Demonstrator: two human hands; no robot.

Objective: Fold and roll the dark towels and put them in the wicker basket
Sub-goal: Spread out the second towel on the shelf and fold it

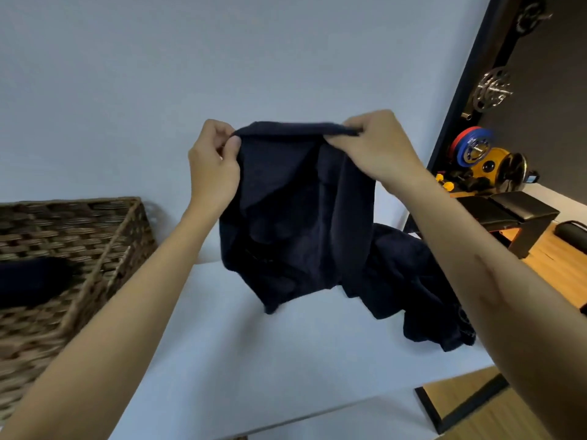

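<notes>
Left hand (213,168): fingers curled, thumb pinching the upper left corner of a dark navy towel (295,214).

Right hand (378,147): fingers and thumb pinching the same top edge at its right end, so the hem stretches taut between both hands.

Held towel: lifted above the white counter (254,360), hanging in loose, uneven folds; its lowest point reaches down close to the counter surface (contact cannot be told).

Second dark towel (428,293): crumpled heap on the counter, right side, behind and below the held one, partly hidden by the right forearm.

Wicker basket (104,246): on the counter at left, open-topped, woven brown; inside it lies a dark towel bundle (28,281) (only partly in view).

Background, right: weight plates (494,88) on a dark wall, a black padded bench (508,214).
</notes>
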